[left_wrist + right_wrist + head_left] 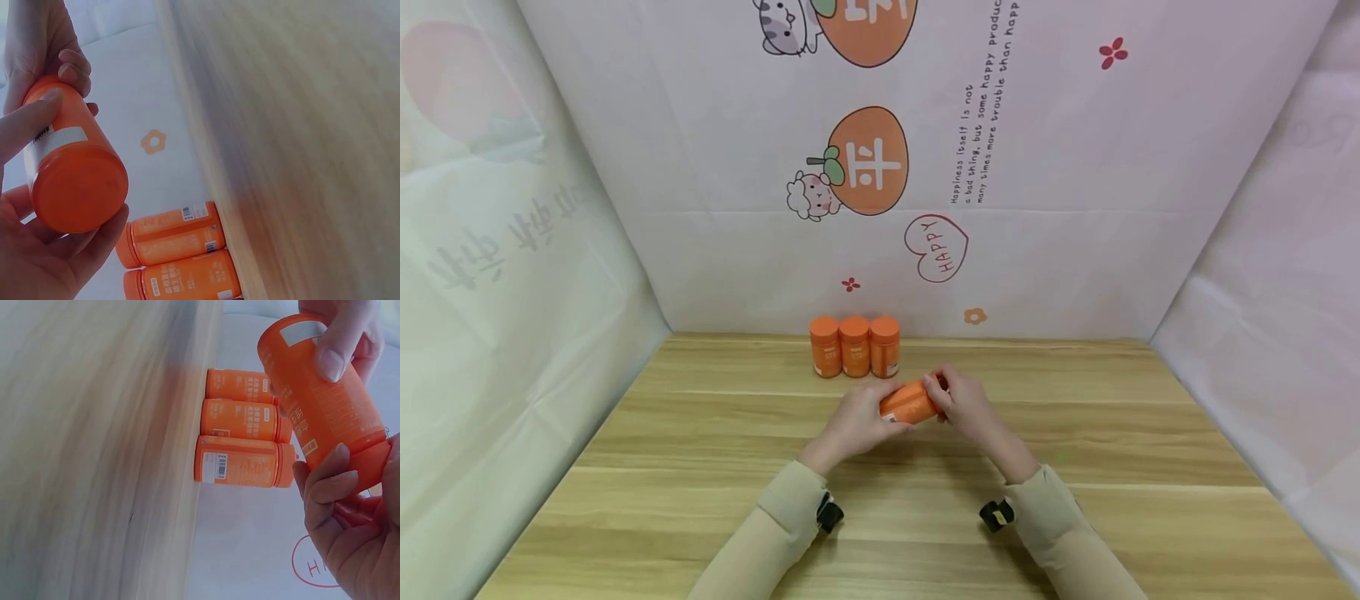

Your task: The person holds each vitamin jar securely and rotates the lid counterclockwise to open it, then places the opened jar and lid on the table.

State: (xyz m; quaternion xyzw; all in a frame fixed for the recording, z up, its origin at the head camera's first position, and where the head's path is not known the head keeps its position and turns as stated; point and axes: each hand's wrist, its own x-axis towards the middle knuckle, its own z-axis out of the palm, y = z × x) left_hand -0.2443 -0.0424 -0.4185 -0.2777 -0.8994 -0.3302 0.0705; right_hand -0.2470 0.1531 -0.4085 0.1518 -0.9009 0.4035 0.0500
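Note:
An orange bottle (910, 403) with a screw lid is held tilted above the table between both hands. My left hand (859, 419) grips its body near the base, thumb on one side and fingers beneath, as the left wrist view shows. Around the lid end, my right hand (964, 406) has its fingers curled; in the right wrist view they wrap the orange lid (369, 467). A white label with printing shows near the bottle's base (80, 190). Behind the hands, three matching orange bottles (854, 348) stand upright side by side.
The wooden table (700, 467) runs back to a white printed sheet (737, 267) behind the standing bottles. White sheets also hang at the left (512, 333) and right (1262, 333). A small black device is strapped at each wrist.

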